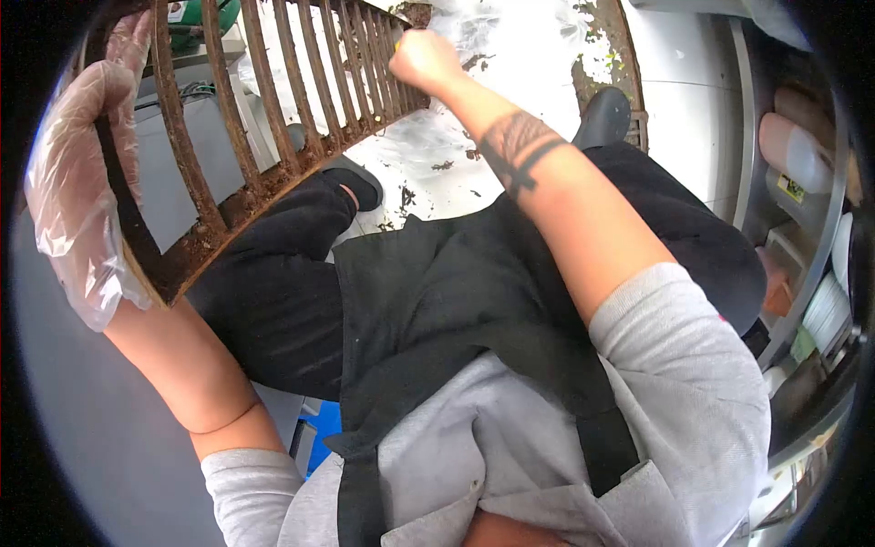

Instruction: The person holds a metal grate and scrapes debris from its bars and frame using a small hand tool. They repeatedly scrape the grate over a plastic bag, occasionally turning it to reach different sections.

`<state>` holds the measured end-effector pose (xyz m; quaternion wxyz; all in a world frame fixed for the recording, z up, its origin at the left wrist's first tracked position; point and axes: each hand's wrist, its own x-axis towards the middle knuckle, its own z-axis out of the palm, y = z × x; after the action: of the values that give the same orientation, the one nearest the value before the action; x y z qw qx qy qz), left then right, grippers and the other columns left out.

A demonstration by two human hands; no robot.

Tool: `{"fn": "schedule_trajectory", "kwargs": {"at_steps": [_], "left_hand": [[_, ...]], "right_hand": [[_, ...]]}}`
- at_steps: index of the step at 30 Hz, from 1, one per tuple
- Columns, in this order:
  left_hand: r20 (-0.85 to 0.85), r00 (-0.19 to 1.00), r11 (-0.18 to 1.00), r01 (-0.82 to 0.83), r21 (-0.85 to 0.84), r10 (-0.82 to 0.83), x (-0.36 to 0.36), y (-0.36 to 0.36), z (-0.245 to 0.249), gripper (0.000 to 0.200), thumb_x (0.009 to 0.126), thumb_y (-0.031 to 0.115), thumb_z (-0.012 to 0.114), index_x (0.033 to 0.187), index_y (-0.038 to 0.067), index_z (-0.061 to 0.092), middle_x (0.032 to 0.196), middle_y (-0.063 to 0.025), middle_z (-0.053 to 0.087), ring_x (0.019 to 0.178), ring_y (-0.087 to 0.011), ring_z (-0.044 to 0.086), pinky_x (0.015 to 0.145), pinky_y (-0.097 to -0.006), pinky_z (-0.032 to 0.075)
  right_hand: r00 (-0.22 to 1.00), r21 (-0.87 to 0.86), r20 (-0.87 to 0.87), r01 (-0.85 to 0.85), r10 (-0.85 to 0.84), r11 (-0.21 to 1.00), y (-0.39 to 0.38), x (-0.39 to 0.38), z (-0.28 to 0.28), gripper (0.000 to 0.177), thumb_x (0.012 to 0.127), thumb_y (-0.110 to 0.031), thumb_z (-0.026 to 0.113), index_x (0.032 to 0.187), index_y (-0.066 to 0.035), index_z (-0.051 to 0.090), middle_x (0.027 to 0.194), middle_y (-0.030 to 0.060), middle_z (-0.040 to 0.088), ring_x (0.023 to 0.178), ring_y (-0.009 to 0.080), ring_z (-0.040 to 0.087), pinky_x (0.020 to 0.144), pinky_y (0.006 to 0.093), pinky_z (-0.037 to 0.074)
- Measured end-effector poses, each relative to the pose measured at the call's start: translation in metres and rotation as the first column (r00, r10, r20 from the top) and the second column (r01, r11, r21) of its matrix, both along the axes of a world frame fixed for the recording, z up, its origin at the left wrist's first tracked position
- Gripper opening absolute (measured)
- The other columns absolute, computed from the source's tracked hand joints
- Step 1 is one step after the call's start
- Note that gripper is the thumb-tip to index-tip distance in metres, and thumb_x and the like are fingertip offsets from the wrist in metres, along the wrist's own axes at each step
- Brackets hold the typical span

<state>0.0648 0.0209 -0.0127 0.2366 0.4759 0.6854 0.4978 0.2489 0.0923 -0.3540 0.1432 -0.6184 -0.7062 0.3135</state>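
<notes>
A rusty, dirt-caked drain grate [244,187] with long parallel bars is tilted up at the upper left. My left hand [87,173], in a clear plastic glove, is closed around the near left end of its frame. At the far end of the grate, my bare right hand [426,64] is clenched in a fist against the bars. A bit of yellow shows at the fist's edge, but what it holds is mostly hidden. Brown grime clings along the lower frame bar.
Dark scraps litter the white floor [474,196] and crumpled clear plastic [538,36]. A dirty floor channel [629,77] runs at the upper right. Metal shelving [749,118] with dishes stands at the right. My dark shoes [604,117] flank the work area.
</notes>
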Motion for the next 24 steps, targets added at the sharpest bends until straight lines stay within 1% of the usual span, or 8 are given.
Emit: {"fn": "schedule_trajectory", "kwargs": {"at_steps": [4,5,10,13,16,19,21,24], "left_hand": [[-0.306,0.949,0.961,-0.016,-0.275,-0.072,-0.026,-0.001,0.017,0.011,0.083,0.011,0.069,0.076,0.004,0.064,0.069,-0.001,0.057,0.056,-0.0082,0.049,0.051,-0.0223,0.033],[-0.244,0.97,0.996,0.002,-0.085,-0.022,-0.013,0.0,0.01,0.017,0.083,0.014,0.069,0.07,0.004,0.064,0.062,-0.0002,0.054,0.05,-0.0089,0.044,0.049,-0.0244,0.03],[-0.156,0.986,0.995,0.049,-0.091,-0.063,-0.015,-0.002,0.004,0.017,0.083,0.013,0.069,0.071,0.002,0.065,0.067,-0.0007,0.056,0.055,-0.0098,0.048,0.051,-0.0234,0.032],[-0.206,0.979,0.994,-0.022,-0.11,-0.001,-0.016,0.004,0.003,0.016,0.084,0.008,0.064,0.094,-0.002,0.072,0.081,-0.0056,0.067,0.065,-0.0106,0.059,0.053,-0.0218,0.037],[-0.05,0.983,0.972,0.182,0.151,-0.176,-0.008,0.009,0.001,0.042,0.084,0.003,0.059,0.125,-0.004,0.067,0.104,-0.0139,0.073,0.088,-0.0134,0.072,0.058,-0.0202,0.041],[-0.127,0.957,0.965,0.262,-0.003,-0.26,-0.012,0.008,0.007,0.064,0.083,-0.002,0.054,0.147,-0.004,0.05,0.133,-0.0243,0.064,0.121,-0.0225,0.068,0.078,-0.0202,0.051],[-0.197,0.921,0.942,0.325,-0.087,-0.337,-0.012,0.01,0.011,0.078,0.078,0.003,0.05,0.154,-0.008,0.035,0.151,-0.0348,0.043,0.147,-0.0382,0.042,0.12,-0.0363,0.04],[-0.126,0.923,0.931,0.359,-0.063,-0.364,-0.012,0.008,0.009,0.081,0.076,0.004,0.05,0.155,-0.006,0.035,0.152,-0.0348,0.041,0.149,-0.0383,0.039,0.122,-0.0378,0.038]], "right_hand": [[0.999,-0.011,0.03,0.029,-0.029,1.0,-0.013,0.01,-0.01,0.029,0.083,-0.023,0.059,0.089,-0.001,0.077,0.092,0.0268,0.073,0.09,0.0439,0.072,0.085,0.05,0.058],[0.998,0.012,0.051,0.045,-0.046,0.999,-0.014,0.013,-0.015,0.03,0.084,-0.024,0.058,0.09,-0.001,0.077,0.092,0.0266,0.073,0.09,0.0437,0.072,0.085,0.05,0.058],[0.999,0.078,0.036,0.031,-0.034,0.996,0.034,0.017,-0.023,0.032,0.088,-0.024,0.054,0.09,-0.003,0.077,0.093,0.0255,0.073,0.091,0.0433,0.072,0.085,0.0517,0.057],[0.998,0.098,0.061,-0.017,0.011,0.995,0.034,0.025,-0.025,0.032,0.088,-0.026,0.054,0.095,-0.005,0.077,0.092,0.0244,0.073,0.089,0.0428,0.071,0.084,0.0529,0.057],[0.997,0.085,0.02,0.067,-0.069,0.994,0.008,0.028,-0.037,0.03,0.089,-0.027,0.057,0.1,-0.007,0.077,0.09,0.0234,0.073,0.088,0.0426,0.071,0.083,0.0516,0.056],[0.955,0.028,-0.17,0.25,-0.242,0.968,-0.004,0.025,-0.042,0.031,0.088,-0.026,0.059,0.093,0.0,0.075,0.092,0.0257,0.073,0.09,0.0446,0.071,0.082,0.0517,0.057],[0.939,0.037,-0.187,0.301,-0.29,0.953,-0.008,0.017,-0.041,0.03,0.088,-0.025,0.06,0.093,0.0,0.075,0.092,0.026,0.073,0.09,0.0443,0.071,0.082,0.0516,0.057],[0.888,0.035,-0.263,0.4,-0.377,0.916,-0.016,0.005,-0.035,0.029,0.088,-0.025,0.062,0.093,0.001,0.074,0.09,0.0266,0.073,0.089,0.0441,0.071,0.082,0.0512,0.056]]}}
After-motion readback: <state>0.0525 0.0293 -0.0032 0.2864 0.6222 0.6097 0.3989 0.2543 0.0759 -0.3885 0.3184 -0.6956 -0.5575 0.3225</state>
